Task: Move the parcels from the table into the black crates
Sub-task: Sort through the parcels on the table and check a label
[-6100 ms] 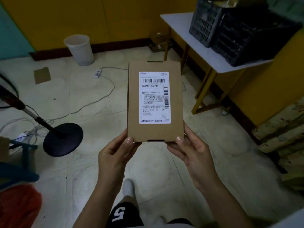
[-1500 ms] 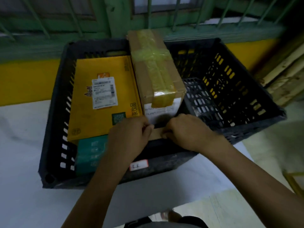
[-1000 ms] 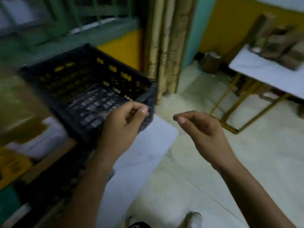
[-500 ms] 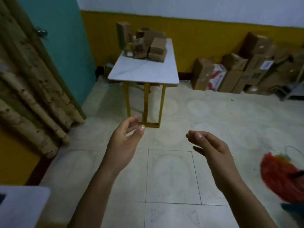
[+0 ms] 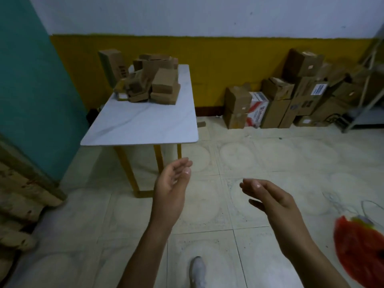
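Parcels (image 5: 151,84) crowd the far end of the table (image 5: 145,125), ahead and left of both hands. Left hand (image 5: 170,194) is nearer; it and the right hand (image 5: 272,201) hang loosely spread, empty.

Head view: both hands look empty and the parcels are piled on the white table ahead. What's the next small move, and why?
Probably step forward to the white table and reach for one of the parcels at the pile's near edge. The left hand and right hand are open and hold nothing, and the pile sits at the table's far end, apart from both hands.
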Available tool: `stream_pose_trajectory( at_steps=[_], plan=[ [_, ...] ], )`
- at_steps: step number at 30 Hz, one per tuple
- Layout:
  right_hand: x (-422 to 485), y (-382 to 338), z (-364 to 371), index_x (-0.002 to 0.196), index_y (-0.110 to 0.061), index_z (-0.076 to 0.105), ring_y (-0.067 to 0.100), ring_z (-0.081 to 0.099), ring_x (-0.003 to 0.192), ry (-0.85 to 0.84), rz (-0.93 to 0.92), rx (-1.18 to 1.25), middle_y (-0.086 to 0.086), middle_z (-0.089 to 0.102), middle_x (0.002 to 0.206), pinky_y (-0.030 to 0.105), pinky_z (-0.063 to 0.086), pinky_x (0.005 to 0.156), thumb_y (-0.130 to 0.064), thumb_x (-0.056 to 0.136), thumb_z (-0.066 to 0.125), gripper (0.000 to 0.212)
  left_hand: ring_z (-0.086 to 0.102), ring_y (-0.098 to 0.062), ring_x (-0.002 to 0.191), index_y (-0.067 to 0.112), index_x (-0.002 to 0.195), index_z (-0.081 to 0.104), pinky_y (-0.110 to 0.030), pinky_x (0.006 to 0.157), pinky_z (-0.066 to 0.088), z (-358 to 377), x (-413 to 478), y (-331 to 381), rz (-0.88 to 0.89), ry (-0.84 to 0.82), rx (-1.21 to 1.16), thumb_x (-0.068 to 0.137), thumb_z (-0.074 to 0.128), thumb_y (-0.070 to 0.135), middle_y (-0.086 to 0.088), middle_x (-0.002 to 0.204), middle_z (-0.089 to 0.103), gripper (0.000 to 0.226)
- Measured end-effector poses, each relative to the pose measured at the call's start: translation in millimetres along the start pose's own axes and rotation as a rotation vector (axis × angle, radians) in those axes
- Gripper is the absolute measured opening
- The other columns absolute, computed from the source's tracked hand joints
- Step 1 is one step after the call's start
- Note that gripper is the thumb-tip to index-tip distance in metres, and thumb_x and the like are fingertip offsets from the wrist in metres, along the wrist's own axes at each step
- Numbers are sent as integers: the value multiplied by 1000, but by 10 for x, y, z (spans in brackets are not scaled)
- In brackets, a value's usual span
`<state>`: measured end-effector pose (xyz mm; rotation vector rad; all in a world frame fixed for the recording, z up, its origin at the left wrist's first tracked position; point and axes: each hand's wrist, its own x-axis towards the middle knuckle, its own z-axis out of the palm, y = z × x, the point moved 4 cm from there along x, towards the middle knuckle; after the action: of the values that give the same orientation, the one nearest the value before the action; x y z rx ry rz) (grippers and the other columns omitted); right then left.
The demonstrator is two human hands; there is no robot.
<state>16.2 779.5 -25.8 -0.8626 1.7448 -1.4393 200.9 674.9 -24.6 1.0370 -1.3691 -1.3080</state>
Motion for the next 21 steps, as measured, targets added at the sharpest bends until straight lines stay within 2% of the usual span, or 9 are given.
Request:
stream_pose_trajectory(
  at_steps=[5,10,14,18,21],
  plan=[
    [1173,-182,-144,97,-25,73,7,67,101,56,2,-47,-11,74,99,34,50,92,-27,94,53,20,60,1,105,35,105,59,-14,85,47,596,1223,-49,-15,-97,29,95,54,20,15,110,66,19],
    [2082,-149,-215,100,-21,72,7,69,97,93,70,12,-7,75,98,34,52,89,-26,95,52,21,59,-3,107,38,107,58,-21,90,47,963,2126,-184,-69,-196,110,93,52,32,15,114,65,16],
    [2867,-79,-226,102,-20,71,9,69,97,46,114,18,-6,75,98,31,52,87,-26,95,51,22,61,-7,106,38,103,58,-18,85,47,1208,2767,-364,-96,-170,130,93,55,34,14,113,65,11],
    [3838,-100,-277,101,-21,71,8,70,94,-15,83,25,-6,75,96,28,52,83,-25,96,48,23,62,-6,104,37,100,58,-10,77,43,1487,3435,-520,-113,-87,146,90,57,41,19,108,65,11],
    [4727,-162,-330,99,-21,71,9,70,94,-65,73,47,-5,75,95,30,52,85,-26,96,48,23,62,-8,105,36,101,59,-14,82,47,1759,4049,-591,-95,-25,140,81,53,46,16,110,66,23]
  ],
)
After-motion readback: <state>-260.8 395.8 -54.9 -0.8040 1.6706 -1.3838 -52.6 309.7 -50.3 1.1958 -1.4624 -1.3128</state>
